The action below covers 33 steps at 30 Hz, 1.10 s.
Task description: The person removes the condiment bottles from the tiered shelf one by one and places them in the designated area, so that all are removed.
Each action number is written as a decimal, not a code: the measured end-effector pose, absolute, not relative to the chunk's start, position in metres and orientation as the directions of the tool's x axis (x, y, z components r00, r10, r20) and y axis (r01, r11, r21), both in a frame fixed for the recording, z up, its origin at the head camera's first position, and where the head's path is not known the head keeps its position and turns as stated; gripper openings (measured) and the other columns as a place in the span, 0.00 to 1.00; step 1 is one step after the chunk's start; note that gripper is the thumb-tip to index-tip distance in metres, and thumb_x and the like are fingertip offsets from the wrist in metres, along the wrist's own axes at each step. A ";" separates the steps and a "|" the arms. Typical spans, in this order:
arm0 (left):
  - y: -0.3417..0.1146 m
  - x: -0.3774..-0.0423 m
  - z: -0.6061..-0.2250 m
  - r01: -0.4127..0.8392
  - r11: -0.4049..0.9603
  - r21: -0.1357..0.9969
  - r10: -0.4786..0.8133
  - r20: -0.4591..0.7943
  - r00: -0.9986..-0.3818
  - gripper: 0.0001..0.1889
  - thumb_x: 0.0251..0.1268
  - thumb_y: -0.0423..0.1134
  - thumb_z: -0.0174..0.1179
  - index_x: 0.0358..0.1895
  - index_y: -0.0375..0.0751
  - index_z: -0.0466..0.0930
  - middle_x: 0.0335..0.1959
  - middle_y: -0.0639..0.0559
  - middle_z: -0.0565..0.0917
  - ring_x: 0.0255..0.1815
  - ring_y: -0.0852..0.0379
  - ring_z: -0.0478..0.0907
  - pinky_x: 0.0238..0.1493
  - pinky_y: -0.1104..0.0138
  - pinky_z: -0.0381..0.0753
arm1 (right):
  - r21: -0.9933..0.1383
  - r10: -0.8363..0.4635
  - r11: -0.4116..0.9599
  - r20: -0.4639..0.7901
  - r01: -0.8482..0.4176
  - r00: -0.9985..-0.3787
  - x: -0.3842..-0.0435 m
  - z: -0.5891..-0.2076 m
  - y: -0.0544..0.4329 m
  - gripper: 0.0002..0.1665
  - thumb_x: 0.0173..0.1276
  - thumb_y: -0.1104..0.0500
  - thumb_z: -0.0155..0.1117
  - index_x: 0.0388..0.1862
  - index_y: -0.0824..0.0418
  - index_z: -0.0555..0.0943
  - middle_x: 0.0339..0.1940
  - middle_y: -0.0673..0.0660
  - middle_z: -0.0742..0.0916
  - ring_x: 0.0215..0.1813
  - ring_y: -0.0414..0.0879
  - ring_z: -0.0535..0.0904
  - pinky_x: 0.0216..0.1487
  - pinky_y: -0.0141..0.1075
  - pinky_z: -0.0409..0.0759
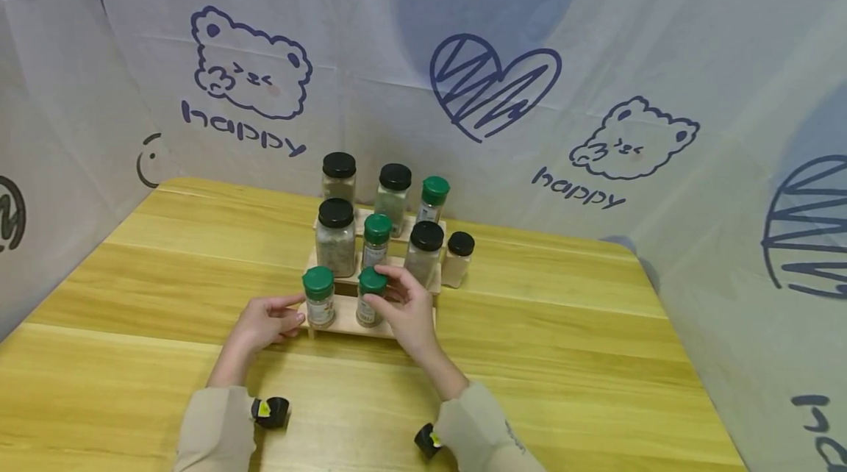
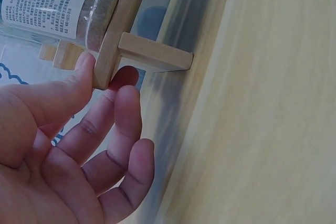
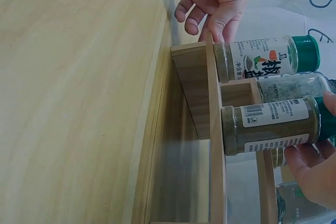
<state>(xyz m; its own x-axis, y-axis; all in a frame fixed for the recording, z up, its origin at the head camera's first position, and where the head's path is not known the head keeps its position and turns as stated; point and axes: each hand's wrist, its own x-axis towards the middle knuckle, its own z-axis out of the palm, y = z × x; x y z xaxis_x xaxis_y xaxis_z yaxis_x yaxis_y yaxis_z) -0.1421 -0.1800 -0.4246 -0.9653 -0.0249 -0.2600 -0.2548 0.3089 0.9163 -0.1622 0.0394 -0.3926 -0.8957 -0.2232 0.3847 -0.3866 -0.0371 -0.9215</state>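
Observation:
My right hand (image 1: 412,317) holds a green-capped spice jar (image 3: 273,124) by its cap and upper part. The jar stands upright on the lowest step of a wooden tiered rack (image 1: 344,325), with its base at the board in the right wrist view. With thumb above and fingertips below, my left hand (image 2: 68,145) pinches the left end of that step's board (image 2: 113,40). Close by the left thumb stands another green-capped spice jar (image 1: 320,308), its label facing outward.
Black-capped jars (image 1: 336,244) and green-capped jars fill the two upper steps. A small black-capped jar (image 1: 456,262) stands on the wooden table (image 1: 562,354) right of the rack. Behind the table hangs a printed white cloth (image 1: 370,53).

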 end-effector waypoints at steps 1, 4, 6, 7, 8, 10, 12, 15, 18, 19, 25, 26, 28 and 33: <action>-0.180 -0.142 -0.425 -0.255 0.309 0.916 -0.025 -0.260 -0.965 0.21 0.60 0.29 0.55 0.58 0.28 0.67 0.33 0.43 0.82 0.26 0.55 0.78 0.26 0.64 0.77 | -0.918 -0.217 -0.035 0.392 -0.395 -0.894 -0.163 -0.396 0.040 0.21 0.54 0.74 0.63 0.48 0.74 0.73 0.46 0.67 0.78 0.45 0.58 0.76 0.46 0.46 0.76; -0.180 -0.142 -0.425 -0.253 0.308 0.917 -0.024 -0.259 -0.966 0.21 0.60 0.29 0.55 0.58 0.27 0.67 0.33 0.43 0.82 0.26 0.56 0.78 0.26 0.64 0.77 | -0.907 -0.192 -0.027 0.418 -0.421 -0.888 -0.164 -0.398 0.040 0.21 0.53 0.73 0.64 0.47 0.74 0.74 0.44 0.67 0.79 0.44 0.57 0.77 0.45 0.43 0.78; -0.180 -0.143 -0.425 -0.251 0.307 0.918 -0.022 -0.256 -0.966 0.21 0.60 0.29 0.55 0.58 0.27 0.67 0.33 0.42 0.82 0.26 0.56 0.78 0.26 0.64 0.77 | -0.903 -0.178 -0.030 0.427 -0.429 -0.887 -0.163 -0.399 0.041 0.21 0.53 0.72 0.65 0.47 0.74 0.74 0.44 0.67 0.79 0.43 0.57 0.77 0.44 0.43 0.78; -0.180 -0.143 -0.425 -0.248 0.307 0.919 -0.020 -0.255 -0.967 0.21 0.60 0.29 0.55 0.58 0.27 0.67 0.33 0.42 0.82 0.26 0.56 0.78 0.26 0.64 0.77 | -0.903 -0.173 -0.033 0.428 -0.429 -0.887 -0.163 -0.399 0.041 0.21 0.52 0.73 0.65 0.47 0.74 0.74 0.44 0.67 0.80 0.43 0.57 0.77 0.44 0.43 0.78; -0.181 -0.143 -0.426 -0.246 0.306 0.920 -0.019 -0.252 -0.967 0.21 0.60 0.29 0.55 0.57 0.27 0.67 0.33 0.42 0.82 0.26 0.55 0.78 0.26 0.64 0.77 | -0.904 -0.170 -0.035 0.425 -0.426 -0.889 -0.163 -0.398 0.042 0.21 0.52 0.73 0.65 0.47 0.74 0.74 0.44 0.67 0.80 0.43 0.57 0.77 0.44 0.44 0.78; -0.181 -0.143 -0.426 -0.240 0.307 0.921 -0.015 -0.248 -0.969 0.21 0.61 0.29 0.55 0.57 0.26 0.67 0.33 0.42 0.82 0.26 0.55 0.78 0.26 0.64 0.77 | -0.909 -0.164 -0.042 0.417 -0.416 -0.894 -0.162 -0.398 0.044 0.22 0.52 0.73 0.65 0.48 0.75 0.74 0.44 0.68 0.79 0.43 0.58 0.77 0.44 0.45 0.78; -0.181 -0.143 -0.426 -0.237 0.307 0.922 -0.012 -0.245 -0.969 0.21 0.61 0.28 0.54 0.57 0.26 0.67 0.33 0.42 0.82 0.26 0.55 0.78 0.26 0.64 0.77 | -0.912 -0.158 -0.047 0.410 -0.408 -0.898 -0.162 -0.397 0.046 0.22 0.51 0.74 0.65 0.48 0.75 0.74 0.44 0.68 0.79 0.43 0.57 0.77 0.44 0.44 0.77; -0.181 -0.143 -0.426 -0.235 0.306 0.922 -0.009 -0.244 -0.970 0.21 0.60 0.28 0.55 0.57 0.26 0.67 0.33 0.42 0.82 0.26 0.55 0.78 0.27 0.64 0.77 | -0.921 -0.140 -0.047 0.388 -0.386 -0.911 -0.161 -0.396 0.052 0.22 0.51 0.74 0.65 0.47 0.74 0.74 0.44 0.67 0.79 0.42 0.53 0.77 0.44 0.41 0.78; -0.181 -0.143 -0.426 -0.236 0.308 0.921 -0.011 -0.245 -0.970 0.21 0.60 0.29 0.55 0.57 0.26 0.67 0.33 0.42 0.82 0.26 0.55 0.78 0.27 0.64 0.77 | -0.926 -0.119 -0.042 0.377 -0.375 -0.919 -0.160 -0.395 0.059 0.22 0.51 0.73 0.65 0.47 0.74 0.75 0.43 0.66 0.80 0.42 0.48 0.77 0.44 0.37 0.78; -0.181 -0.144 -0.425 -0.236 0.310 0.921 -0.012 -0.244 -0.970 0.21 0.60 0.29 0.55 0.57 0.26 0.67 0.33 0.42 0.82 0.26 0.55 0.78 0.27 0.64 0.77 | -0.927 -0.112 -0.045 0.375 -0.373 -0.920 -0.160 -0.395 0.062 0.22 0.51 0.73 0.65 0.47 0.73 0.75 0.43 0.66 0.80 0.41 0.46 0.77 0.44 0.36 0.78; -0.181 -0.145 -0.426 -0.227 0.314 0.922 -0.016 -0.234 -0.972 0.21 0.60 0.28 0.54 0.57 0.25 0.67 0.32 0.42 0.81 0.26 0.55 0.79 0.27 0.63 0.78 | -0.919 -0.089 -0.074 0.392 -0.386 -0.916 -0.159 -0.396 0.075 0.21 0.51 0.74 0.65 0.46 0.75 0.74 0.41 0.68 0.79 0.39 0.43 0.77 0.42 0.31 0.78; -0.181 -0.145 -0.426 -0.225 0.312 0.923 -0.014 -0.233 -0.972 0.21 0.60 0.27 0.54 0.57 0.25 0.67 0.32 0.42 0.81 0.27 0.55 0.79 0.27 0.63 0.78 | -0.920 -0.087 -0.077 0.391 -0.385 -0.916 -0.159 -0.396 0.078 0.21 0.51 0.74 0.65 0.46 0.76 0.74 0.41 0.68 0.79 0.39 0.43 0.77 0.41 0.31 0.77; -0.181 -0.144 -0.427 -0.224 0.305 0.926 -0.012 -0.231 -0.973 0.21 0.60 0.27 0.54 0.57 0.24 0.66 0.32 0.41 0.81 0.27 0.54 0.79 0.27 0.63 0.79 | -0.921 -0.085 -0.081 0.387 -0.381 -0.918 -0.158 -0.395 0.082 0.21 0.51 0.75 0.65 0.46 0.76 0.74 0.41 0.68 0.79 0.39 0.42 0.77 0.41 0.30 0.77; -0.180 -0.144 -0.427 -0.229 0.302 0.925 -0.012 -0.236 -0.972 0.21 0.60 0.27 0.54 0.57 0.25 0.66 0.32 0.41 0.81 0.27 0.54 0.79 0.27 0.63 0.79 | -0.924 -0.061 -0.076 0.380 -0.376 -0.923 -0.157 -0.390 0.094 0.21 0.50 0.76 0.65 0.45 0.76 0.74 0.40 0.67 0.79 0.39 0.42 0.77 0.41 0.30 0.77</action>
